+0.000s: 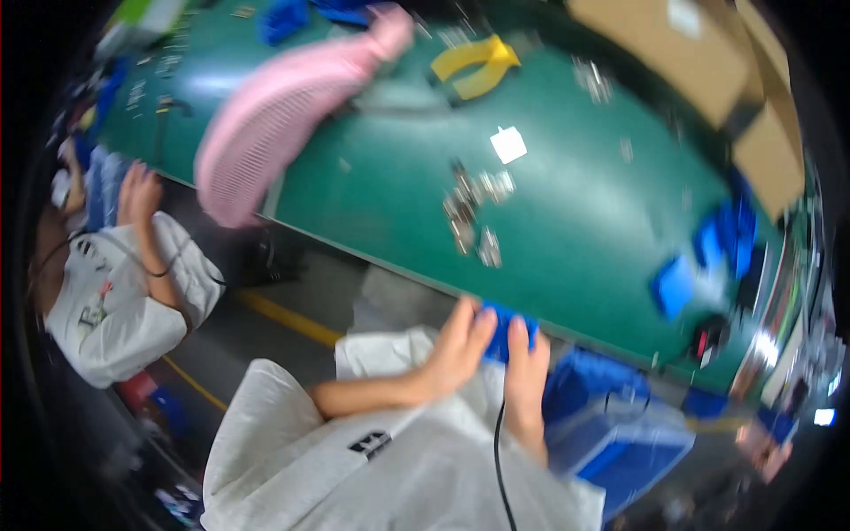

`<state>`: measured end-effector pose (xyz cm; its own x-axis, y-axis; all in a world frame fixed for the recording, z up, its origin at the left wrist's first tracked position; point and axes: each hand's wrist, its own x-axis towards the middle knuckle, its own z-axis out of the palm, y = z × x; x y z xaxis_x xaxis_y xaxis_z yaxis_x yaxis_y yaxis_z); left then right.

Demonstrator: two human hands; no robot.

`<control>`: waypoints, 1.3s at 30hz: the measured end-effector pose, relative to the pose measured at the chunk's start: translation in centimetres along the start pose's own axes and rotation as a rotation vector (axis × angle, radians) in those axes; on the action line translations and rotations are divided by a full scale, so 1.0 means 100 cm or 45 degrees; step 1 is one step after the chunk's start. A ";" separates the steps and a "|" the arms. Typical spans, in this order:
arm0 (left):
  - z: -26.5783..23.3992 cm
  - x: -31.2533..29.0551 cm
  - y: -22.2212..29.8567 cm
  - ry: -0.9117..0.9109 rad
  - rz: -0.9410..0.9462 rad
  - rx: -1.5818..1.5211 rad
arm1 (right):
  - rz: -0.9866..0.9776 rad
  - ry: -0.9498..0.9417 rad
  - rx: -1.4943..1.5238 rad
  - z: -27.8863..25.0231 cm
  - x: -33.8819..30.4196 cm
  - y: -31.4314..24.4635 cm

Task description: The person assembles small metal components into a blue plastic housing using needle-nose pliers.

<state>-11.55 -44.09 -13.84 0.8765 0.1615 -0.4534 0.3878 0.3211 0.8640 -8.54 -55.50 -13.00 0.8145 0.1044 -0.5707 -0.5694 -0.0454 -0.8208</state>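
Note:
Between my two hands, close to the near edge of the green table (381,203), is a small blue block-like piece (503,333); its exact kind is not clear. My left hand (457,350) grips its left side, the thumb lying on top. On the other side my right hand (528,361) closes on it, with its thumb also on top. The fingers beneath are hidden. Beyond the hands on the table lie several small metallic pieces (461,208), blurred, some looking wrapped in clear plastic. A white square (509,144) lies behind them.
A pink perforated basket-like thing (266,128) spans the table's left part, and a yellow loop (478,69) lies beyond. Cardboard boxes (677,53) stand far right, blue pieces (673,288) nearer. A blue bin (620,434) is by my right side; a co-worker (133,292) sits left.

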 end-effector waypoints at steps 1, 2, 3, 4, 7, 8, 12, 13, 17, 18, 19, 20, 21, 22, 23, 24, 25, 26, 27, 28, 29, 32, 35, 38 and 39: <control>0.004 0.001 -0.006 0.048 0.005 -0.079 | -0.023 0.025 0.000 -0.002 0.001 0.008; 0.007 0.002 -0.007 0.017 0.032 -0.186 | 0.041 0.060 -0.009 -0.003 -0.001 0.005; 0.005 0.003 -0.008 -0.065 0.037 -0.162 | 0.051 0.085 -0.033 -0.005 -0.003 0.004; 0.003 0.003 -0.011 -0.129 0.022 -0.126 | 0.020 0.083 0.018 -0.003 -0.005 0.000; -0.014 0.003 0.006 -0.256 0.061 -0.023 | -0.024 -0.072 0.083 0.001 -0.010 0.002; -0.027 0.000 0.007 -0.323 -0.013 -0.036 | -0.075 -0.205 0.118 0.001 -0.016 0.005; -0.112 -0.021 0.066 -0.220 -0.049 0.188 | -0.128 -0.892 0.095 -0.017 -0.028 0.009; -0.133 -0.028 0.093 0.002 -0.222 -0.050 | -0.141 -0.870 0.006 -0.018 -0.027 0.007; -0.203 -0.026 0.154 0.478 0.516 -0.482 | -0.088 -0.803 -0.247 -0.028 0.005 0.012; -0.218 -0.021 0.163 0.574 0.653 -0.524 | -0.039 -0.767 -0.273 -0.022 0.007 0.006; -0.228 -0.016 0.174 0.609 0.716 -0.523 | -0.008 -0.738 -0.290 -0.018 0.009 0.000; -0.230 -0.009 0.186 0.716 0.767 -0.573 | -0.019 -0.720 -0.297 -0.016 0.010 -0.002; -0.245 -0.001 0.191 0.728 0.792 -0.591 | -0.033 -0.697 -0.302 -0.013 0.009 -0.005; -0.266 0.007 0.194 0.745 0.818 -0.605 | 0.015 -0.583 -0.341 -0.004 0.001 -0.020; -0.291 0.019 0.204 0.741 0.893 -0.603 | 0.005 -0.581 -0.271 -0.007 0.006 -0.014; -0.308 0.036 0.231 0.916 0.963 -0.606 | -0.004 -0.575 -0.201 -0.014 0.011 -0.002; -0.346 0.048 0.250 0.924 1.123 -0.435 | 0.047 -0.558 -0.118 -0.015 0.013 -0.001; -0.415 0.067 0.269 0.937 1.274 -0.517 | 0.036 -0.587 -0.118 -0.014 0.015 -0.002; -0.458 0.083 0.304 1.027 1.259 -0.523 | 0.033 -0.572 -0.131 -0.011 0.015 -0.002; -0.502 0.095 0.337 1.226 1.230 -0.699 | 0.033 -0.567 -0.144 -0.009 0.015 -0.001; -0.521 0.108 0.366 1.482 1.020 -0.769 | 0.004 -0.545 -0.146 -0.006 0.010 0.002; -0.526 0.146 0.380 1.766 0.775 -0.731 | -0.006 -0.477 -0.073 0.010 -0.015 -0.010; -0.468 0.176 0.332 1.138 1.053 -0.283 | -0.009 -0.414 -0.021 -0.002 -0.013 0.015; -0.385 0.145 0.284 0.913 1.026 0.135 | 0.018 -0.382 -0.045 -0.009 -0.024 0.008; -0.360 0.127 0.277 0.861 1.019 0.279 | 0.034 -0.381 -0.059 -0.015 -0.026 0.007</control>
<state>0.09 0.47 -3.52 0.5850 0.7561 0.2933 -0.1280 -0.2711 0.9540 -10.83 -57.30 -12.12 0.7261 0.3905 -0.5659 -0.5790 -0.0967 -0.8096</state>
